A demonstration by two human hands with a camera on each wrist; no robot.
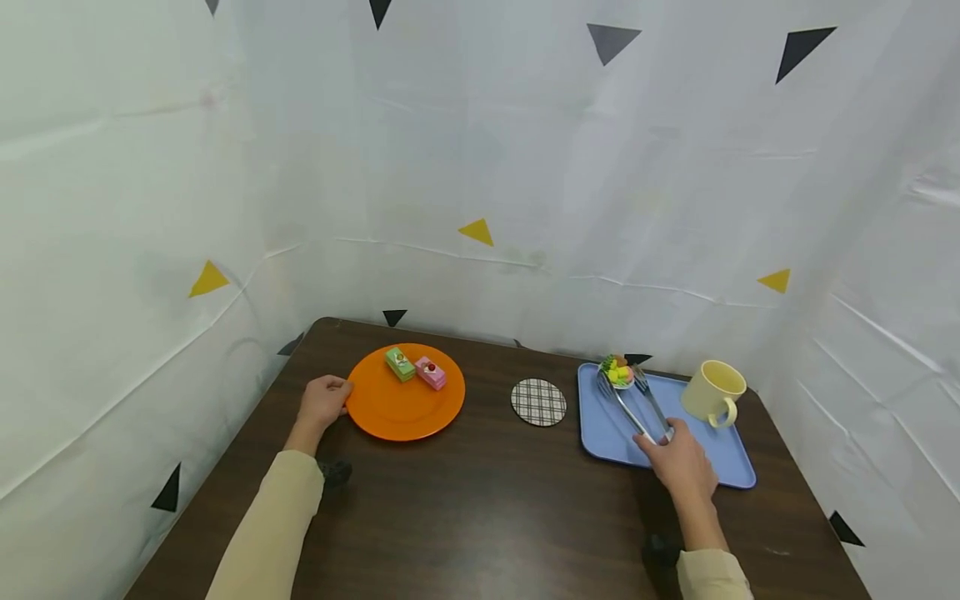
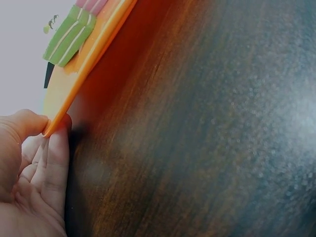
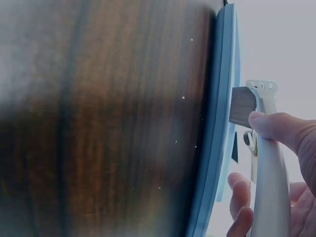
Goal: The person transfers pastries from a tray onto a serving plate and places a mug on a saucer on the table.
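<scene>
My left hand pinches the left rim of an orange plate, thumb on top and fingers beneath. A green toy cake slice and a pink one lie on the plate's far half. Over at the right, my right hand grips a pair of metal tongs by the pale handles. Their spread tips reach either side of a small cup of colourful toy food, with green, yellow and pink pieces, at the far left corner of a blue tray.
A yellow mug stands on the tray's right side, its handle toward me. Between plate and tray lies a round checked coaster. White sheets with coloured triangles hang behind and beside the dark wooden table.
</scene>
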